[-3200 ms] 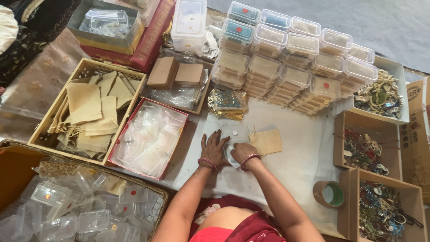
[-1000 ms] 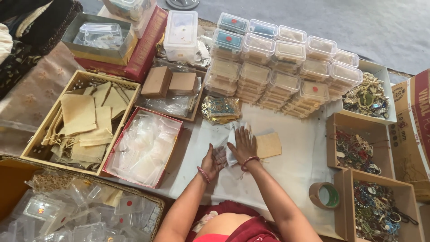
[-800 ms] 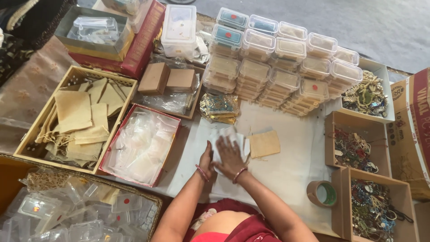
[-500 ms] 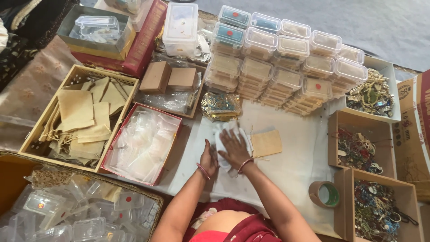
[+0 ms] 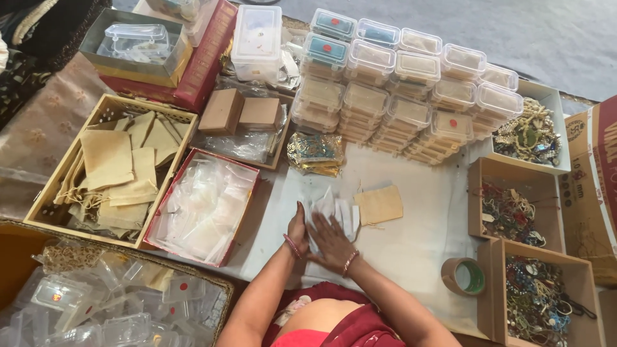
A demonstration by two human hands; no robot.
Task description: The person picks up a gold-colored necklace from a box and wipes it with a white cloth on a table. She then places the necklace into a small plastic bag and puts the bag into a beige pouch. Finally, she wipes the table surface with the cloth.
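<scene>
Her flat, open right hand (image 5: 332,243) presses the clear bags (image 5: 329,212); left hand (image 5: 297,226) steadies their edge. Keep them squared.

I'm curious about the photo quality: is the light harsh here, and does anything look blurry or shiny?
Head view: soft, even light, only faint shadows under the hands; the right hand looks slightly smeared; mild glare on the clear lidded boxes and clear plastic bags; the edges bend slightly.
</scene>
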